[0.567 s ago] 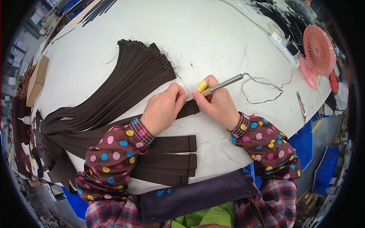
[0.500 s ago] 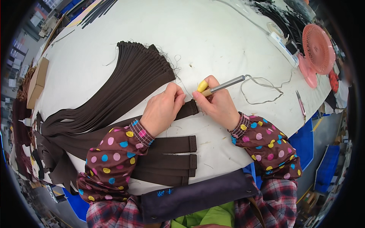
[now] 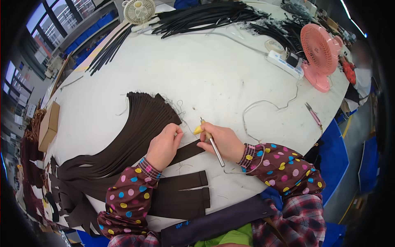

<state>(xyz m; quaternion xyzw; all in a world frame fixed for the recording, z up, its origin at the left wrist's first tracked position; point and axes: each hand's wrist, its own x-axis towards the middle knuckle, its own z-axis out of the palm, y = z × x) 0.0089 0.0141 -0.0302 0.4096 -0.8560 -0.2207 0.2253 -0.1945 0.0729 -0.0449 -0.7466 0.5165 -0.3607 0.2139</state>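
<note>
My right hand (image 3: 224,143) grips a corded pen-shaped tool (image 3: 216,153), much like a soldering iron, with a tan grip and silver barrel. Its thin tip points away from me, and a yellow cover (image 3: 198,130) shows at my fingertips. My left hand (image 3: 163,147) is closed in a pinch; whatever it holds is too small to make out. Between the hands runs the end of a dark brown fabric strip (image 3: 190,151). Beyond my left hand, a fanned stack of brown strips (image 3: 144,113) trails loose threads. More strips with folded ends (image 3: 185,180) lie nearer me.
A pink fan (image 3: 319,49), a white power strip (image 3: 284,64) and pink-handled snips (image 3: 313,115) occupy the table's right side. Black cords (image 3: 201,18) and a cream fan (image 3: 139,11) are at the back. A cardboard box (image 3: 49,126) stands left; blue bins (image 3: 333,160) sit below the right edge.
The tool has swung round in my right hand, its corded end now toward me and its tip away. The view has tilted up, showing more of the table's far side.
</note>
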